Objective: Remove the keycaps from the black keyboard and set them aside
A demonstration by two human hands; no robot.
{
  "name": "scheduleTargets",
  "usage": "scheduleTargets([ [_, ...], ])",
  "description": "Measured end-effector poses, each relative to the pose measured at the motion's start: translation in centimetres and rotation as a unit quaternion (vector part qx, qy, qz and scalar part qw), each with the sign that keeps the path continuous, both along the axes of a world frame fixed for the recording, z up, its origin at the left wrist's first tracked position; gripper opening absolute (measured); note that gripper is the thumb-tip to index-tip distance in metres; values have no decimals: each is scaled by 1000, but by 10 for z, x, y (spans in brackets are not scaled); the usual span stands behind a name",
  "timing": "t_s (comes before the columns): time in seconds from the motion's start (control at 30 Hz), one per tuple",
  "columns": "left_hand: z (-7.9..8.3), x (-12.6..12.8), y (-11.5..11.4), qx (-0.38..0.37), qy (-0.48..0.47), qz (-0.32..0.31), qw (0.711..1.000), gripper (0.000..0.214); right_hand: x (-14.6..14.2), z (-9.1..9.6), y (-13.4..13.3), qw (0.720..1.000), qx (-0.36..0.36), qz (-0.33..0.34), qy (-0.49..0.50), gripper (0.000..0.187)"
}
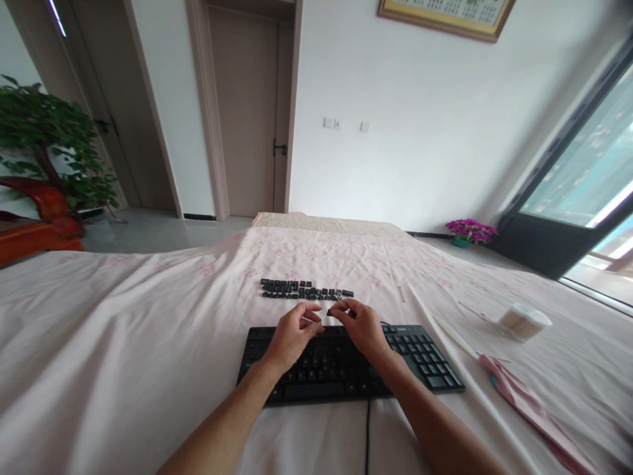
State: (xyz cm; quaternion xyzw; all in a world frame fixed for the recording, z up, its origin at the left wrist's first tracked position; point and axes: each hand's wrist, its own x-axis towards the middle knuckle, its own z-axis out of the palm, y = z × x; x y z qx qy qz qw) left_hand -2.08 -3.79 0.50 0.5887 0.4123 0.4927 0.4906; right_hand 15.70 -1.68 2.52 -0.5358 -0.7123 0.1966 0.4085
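Observation:
A black keyboard (425, 359) lies on the pink cloth-covered table (123, 343) in front of me. My left hand (293, 334) hovers over its upper middle, fingers curled in a pinch with something small I cannot name. Close beside it, my right hand (362, 324) pinches a small black keycap (330, 312) with what looks like a thin metal tool. Just beyond the keyboard, several removed black keycaps (301, 289) are laid out in rows.
A round tub of cotton swabs (523, 321) sits at the right, with a pink packet (531, 409) and thin sticks (455, 336) nearby. The keyboard cable (367, 432) runs toward me. Doors, a potted plant (44, 142) and a window stand beyond the table.

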Motion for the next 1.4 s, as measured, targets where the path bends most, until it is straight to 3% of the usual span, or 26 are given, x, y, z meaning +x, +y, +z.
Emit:
scheduleTargets([
  [0.17, -3, 0, 2, 26, 33, -11, 999, 21, 2, 8, 27, 999, -7, -5, -45, 19],
  [0.43, -2, 1, 1, 35, 60, -9, 998, 18, -11, 22, 80, 979, -33, -70, -191, 19],
  [0.67, -3, 0, 1, 38, 70, -12, 997, 19, -26, 18, 113, 965, -56, -81, -245, 15],
  [1.4, 1, 0, 0, 37, 77, -10, 996, 18, -39, 1, 135, 945, -96, -78, -304, 15],
])
